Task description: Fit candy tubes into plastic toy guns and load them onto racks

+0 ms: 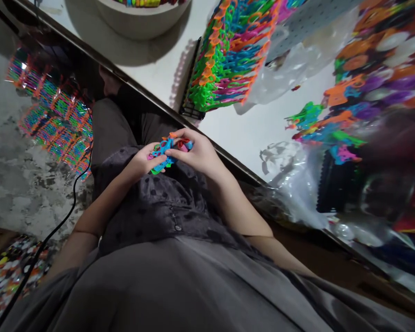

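Left hand: We see our left hand [141,161] curled up in our lap. Its fingers are bent around a small bunch of bright plastic pieces [166,152]. It holds them from below and from the left side.
Right hand: Our right hand [197,154] is curled too. Its fingers and thumb pinch the same bunch from the right side. The two hands are close together, with the bunch between them.
Plastic pieces: The bunch is blue, green, pink and orange. It sits over our lap, just in front of the table edge [207,143]. We cannot tell how many pieces are in it.
Clothes: We wear a dark grey dotted top [166,203]. Our arms are bare.
Table: The white table [249,129] runs across the top and right of the view.
Stack on table: A big stack of bright plastic pieces [228,50] lies on a black wire rack [190,108] on the table, well apart from our hands.
Loose pile: More bright pieces [332,120] lie in a heap on the right, near clear plastic bags [297,64]. That part is blurry.
Bowl: A round white bowl [141,18] stands at the top of the table.
Floor: Wrapped packs of bright pieces [55,120] lie on the grey floor at left. A black cable [72,198] runs beside them.
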A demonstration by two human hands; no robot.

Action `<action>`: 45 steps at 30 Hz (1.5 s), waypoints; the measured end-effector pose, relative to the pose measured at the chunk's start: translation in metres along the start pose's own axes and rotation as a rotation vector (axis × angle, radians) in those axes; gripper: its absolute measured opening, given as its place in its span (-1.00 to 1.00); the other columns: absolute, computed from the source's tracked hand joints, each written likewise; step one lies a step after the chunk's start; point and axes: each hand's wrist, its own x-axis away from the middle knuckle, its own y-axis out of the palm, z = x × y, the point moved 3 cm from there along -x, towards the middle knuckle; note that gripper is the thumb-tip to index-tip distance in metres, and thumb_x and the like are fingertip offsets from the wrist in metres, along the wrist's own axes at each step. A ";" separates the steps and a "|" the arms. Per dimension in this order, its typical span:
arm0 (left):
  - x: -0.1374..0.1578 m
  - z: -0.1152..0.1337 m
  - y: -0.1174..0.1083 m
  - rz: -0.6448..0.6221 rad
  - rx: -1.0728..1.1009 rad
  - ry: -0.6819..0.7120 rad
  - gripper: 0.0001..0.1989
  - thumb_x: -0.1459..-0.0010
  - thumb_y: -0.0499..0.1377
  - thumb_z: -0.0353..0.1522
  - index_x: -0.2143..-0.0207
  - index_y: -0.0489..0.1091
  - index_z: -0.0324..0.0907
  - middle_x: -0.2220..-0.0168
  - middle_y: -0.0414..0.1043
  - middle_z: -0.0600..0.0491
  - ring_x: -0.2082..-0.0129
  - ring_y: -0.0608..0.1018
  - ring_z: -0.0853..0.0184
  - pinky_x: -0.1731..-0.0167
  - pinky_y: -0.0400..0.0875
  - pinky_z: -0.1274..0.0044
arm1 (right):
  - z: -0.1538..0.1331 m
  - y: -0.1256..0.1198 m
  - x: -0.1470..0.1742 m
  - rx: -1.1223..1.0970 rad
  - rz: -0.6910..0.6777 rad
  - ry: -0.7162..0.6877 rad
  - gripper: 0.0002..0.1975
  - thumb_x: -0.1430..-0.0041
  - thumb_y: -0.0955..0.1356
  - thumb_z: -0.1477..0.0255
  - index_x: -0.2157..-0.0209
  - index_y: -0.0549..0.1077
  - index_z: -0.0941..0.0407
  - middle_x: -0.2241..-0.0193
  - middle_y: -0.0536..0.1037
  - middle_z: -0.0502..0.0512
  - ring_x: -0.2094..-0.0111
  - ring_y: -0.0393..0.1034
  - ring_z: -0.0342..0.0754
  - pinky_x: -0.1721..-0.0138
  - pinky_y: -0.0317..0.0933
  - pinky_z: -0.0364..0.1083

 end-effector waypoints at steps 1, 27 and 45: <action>0.001 0.000 -0.002 0.000 -0.026 0.015 -0.58 0.11 0.33 -0.30 0.19 0.29 -0.20 0.39 0.42 0.10 0.46 0.49 0.42 0.38 0.44 0.53 | -0.001 -0.002 -0.001 0.019 0.024 -0.001 -0.59 0.05 0.44 0.17 0.23 0.41 0.13 0.33 0.47 0.05 0.28 0.38 -0.08 0.19 0.32 -0.06; -0.008 -0.008 -0.031 0.428 0.067 0.337 -0.56 0.04 0.32 -0.21 0.22 0.17 -0.12 0.36 0.27 0.15 0.28 0.48 0.44 0.21 0.40 0.56 | 0.006 0.021 0.006 -0.219 0.025 0.200 -0.56 0.00 0.38 0.04 0.25 0.36 0.10 0.39 0.46 0.01 0.51 0.33 -0.22 0.45 0.27 -0.18; -0.007 -0.020 -0.026 0.513 -0.014 0.323 -0.46 0.06 0.27 -0.06 0.14 0.15 -0.09 0.26 0.31 0.10 0.19 0.45 0.37 0.18 0.32 0.56 | 0.005 0.021 0.010 0.139 0.105 0.088 -0.63 -0.11 0.31 0.09 0.26 0.43 0.12 0.37 0.50 0.05 0.39 0.37 -0.12 0.31 0.27 -0.12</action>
